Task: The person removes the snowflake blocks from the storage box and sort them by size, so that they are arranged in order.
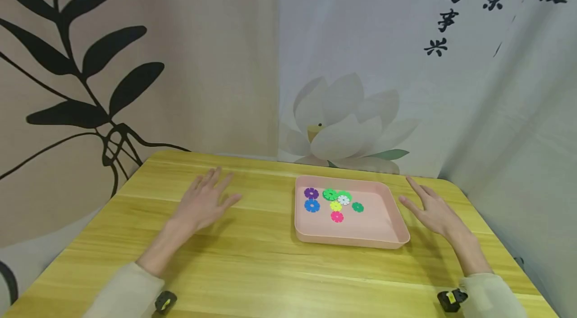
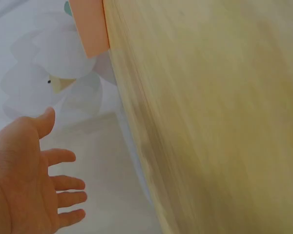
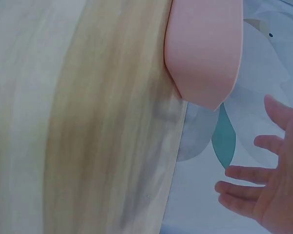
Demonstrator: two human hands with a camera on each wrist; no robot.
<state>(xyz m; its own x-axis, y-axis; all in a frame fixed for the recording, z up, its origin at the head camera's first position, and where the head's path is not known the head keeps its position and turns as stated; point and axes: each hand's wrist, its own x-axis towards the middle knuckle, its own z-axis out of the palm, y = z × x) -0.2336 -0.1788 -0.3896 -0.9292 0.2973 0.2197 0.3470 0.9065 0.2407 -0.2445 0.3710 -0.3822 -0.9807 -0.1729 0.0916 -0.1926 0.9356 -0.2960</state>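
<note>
A shallow pink tray (image 1: 374, 228) stands on the table, right of the middle. Several notched plastic discs lie in it, mostly toward its left half: a purple disc (image 1: 311, 193), a blue disc (image 1: 312, 206), a yellow disc (image 1: 335, 206), a pink disc (image 1: 337, 217), a white disc (image 1: 343, 200) and green discs (image 1: 358, 207). My left hand (image 1: 205, 203) hovers over the table left of the tray, fingers spread, holding nothing. Just beyond the tray's right side is my right hand (image 1: 435, 210), its fingers extended and nothing in them. Both wrist views show the tray's outer wall (image 3: 205, 48).
The wooden table (image 1: 252, 268) runs back to hanging cloths. One cloth bears a dark leafy plant print (image 1: 90, 52), the other a pale lotus print (image 1: 347, 117) and black characters. Small black devices (image 1: 451, 300) sit at the wrists.
</note>
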